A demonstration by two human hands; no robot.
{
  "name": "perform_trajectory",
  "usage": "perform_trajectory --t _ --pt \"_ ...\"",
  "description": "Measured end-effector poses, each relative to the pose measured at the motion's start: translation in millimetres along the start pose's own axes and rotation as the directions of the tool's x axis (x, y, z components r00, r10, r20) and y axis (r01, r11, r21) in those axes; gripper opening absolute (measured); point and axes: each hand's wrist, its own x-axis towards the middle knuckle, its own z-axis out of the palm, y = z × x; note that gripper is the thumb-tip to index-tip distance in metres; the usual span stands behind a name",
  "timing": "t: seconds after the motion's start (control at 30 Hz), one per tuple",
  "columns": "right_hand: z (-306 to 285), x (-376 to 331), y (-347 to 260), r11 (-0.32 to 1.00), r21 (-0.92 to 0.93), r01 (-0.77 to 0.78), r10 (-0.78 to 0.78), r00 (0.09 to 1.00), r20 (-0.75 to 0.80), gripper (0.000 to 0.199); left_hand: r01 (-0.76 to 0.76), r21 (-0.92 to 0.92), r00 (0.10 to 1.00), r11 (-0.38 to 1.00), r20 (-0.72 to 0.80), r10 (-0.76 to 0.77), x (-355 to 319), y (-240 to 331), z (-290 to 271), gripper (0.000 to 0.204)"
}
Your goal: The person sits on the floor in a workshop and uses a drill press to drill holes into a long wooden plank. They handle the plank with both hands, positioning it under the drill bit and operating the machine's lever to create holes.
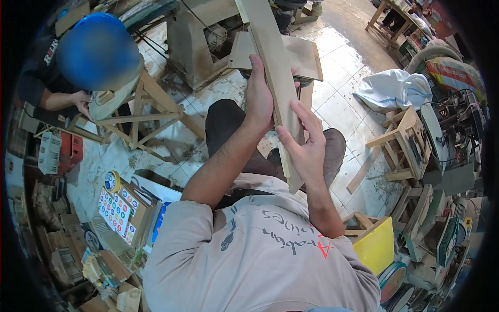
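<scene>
A long pale wooden board (pixel 274 57) slants across my lap, from the top of the view down to my waist. It has a stepped edge along its left side, and I cannot tell whether it is one piece or two lying together. My left hand (pixel 259 99) is wrapped round its left edge near the middle, with fingertips showing on the far side. Lower down, my right hand (pixel 310 151) grips the right side, its thumb lying across the face. The board's lower end comes close to my shirt.
At the left, a person in a blue cap (pixel 93 31) works at a round-topped wooden stand (pixel 119 106). A wooden stool (pixel 403 143) and white sack (pixel 395 88) sit at the right. A small board-topped table (pixel 306 57) stands ahead. Boxes and wood scraps (pixel 119 265) crowd the lower left.
</scene>
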Motion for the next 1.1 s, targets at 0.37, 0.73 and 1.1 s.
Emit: perform_trajectory --t 0.37,0.73,1.1 --pt "-15.3 10.6 0.1 0.846 0.498 -0.188 0.174 0.982 0.074 0.062 -0.087 -0.022 0.996 0.996 -0.035 0.086 4.6 8.3 -8.8 0.085" --pt "-67.1 -10.6 13.7 0.61 0.726 -0.318 0.14 0.945 0.295 0.057 -0.093 -0.104 0.992 0.99 0.078 0.102 10.3 30.9 -24.2 0.088" --pt "-72.6 -15.9 36.0 0.656 0.69 -0.307 0.271 0.948 0.165 0.093 -0.087 -0.131 0.987 0.988 0.12 0.103 6.2 32.5 -21.2 0.088"
